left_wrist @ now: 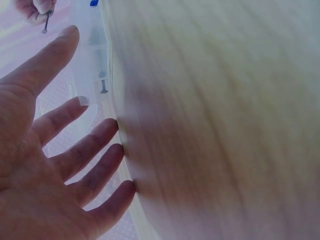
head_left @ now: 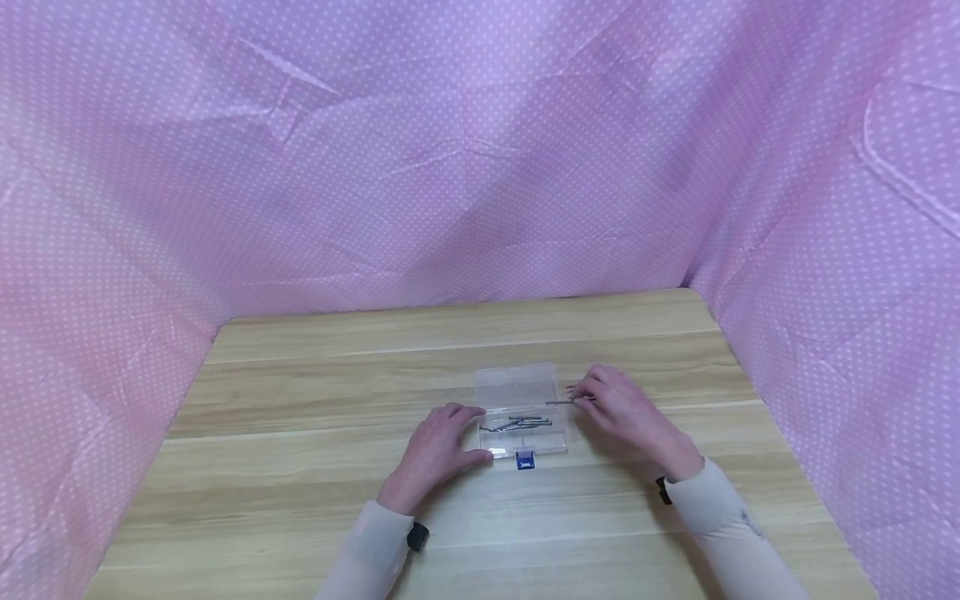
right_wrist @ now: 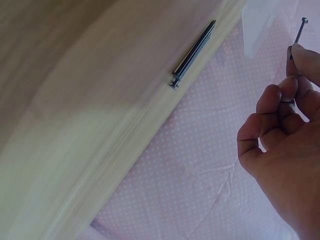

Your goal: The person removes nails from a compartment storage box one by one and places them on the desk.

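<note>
A clear plastic box (head_left: pixel 558 444) lies on the table, its lid (head_left: pixel 516 387) folded back. Inside rest several metal nails (head_left: pixel 528 422). My left hand (head_left: pixel 435 454) spreads along the box's left side, thumb at the near corner and index finger at the far one. In the left wrist view the fingers of that hand (left_wrist: pixel 55 145) are extended, other fingertips down at the tabletop. My right hand (head_left: pixel 618 408) pinches one nail (right_wrist: pixel 301 31) between thumb and index finger, above the table right of the lid, head pointing towards the box.
A small bundle of nails (right_wrist: pixel 192 54) lies on the wooden table (head_left: pixel 315 467) close to my right hand. On the front of the box is a blue label (head_left: pixel 525 460). Pink dotted cloth (head_left: pixel 465 183) hangs behind the table and along both sides.
</note>
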The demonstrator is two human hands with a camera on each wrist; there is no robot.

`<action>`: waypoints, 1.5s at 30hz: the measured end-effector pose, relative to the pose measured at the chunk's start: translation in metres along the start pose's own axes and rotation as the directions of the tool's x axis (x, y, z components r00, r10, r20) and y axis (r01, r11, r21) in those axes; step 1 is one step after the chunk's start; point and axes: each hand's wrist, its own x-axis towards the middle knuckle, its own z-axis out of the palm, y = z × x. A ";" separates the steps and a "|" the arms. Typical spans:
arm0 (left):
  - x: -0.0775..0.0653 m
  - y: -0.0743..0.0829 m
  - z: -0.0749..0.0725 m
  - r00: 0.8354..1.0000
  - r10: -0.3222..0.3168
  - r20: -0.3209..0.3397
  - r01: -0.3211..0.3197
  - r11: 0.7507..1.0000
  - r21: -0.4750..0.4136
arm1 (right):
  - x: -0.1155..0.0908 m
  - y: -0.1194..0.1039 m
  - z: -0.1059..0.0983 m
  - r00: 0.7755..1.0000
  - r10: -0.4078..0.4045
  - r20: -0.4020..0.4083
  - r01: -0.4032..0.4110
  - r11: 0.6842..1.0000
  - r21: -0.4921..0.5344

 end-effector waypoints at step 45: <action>0.000 -0.001 0.001 1.000 0.007 0.004 -0.007 1.000 -0.008 | -0.021 0.036 -0.005 0.985 0.122 0.125 -0.122 0.993 -0.010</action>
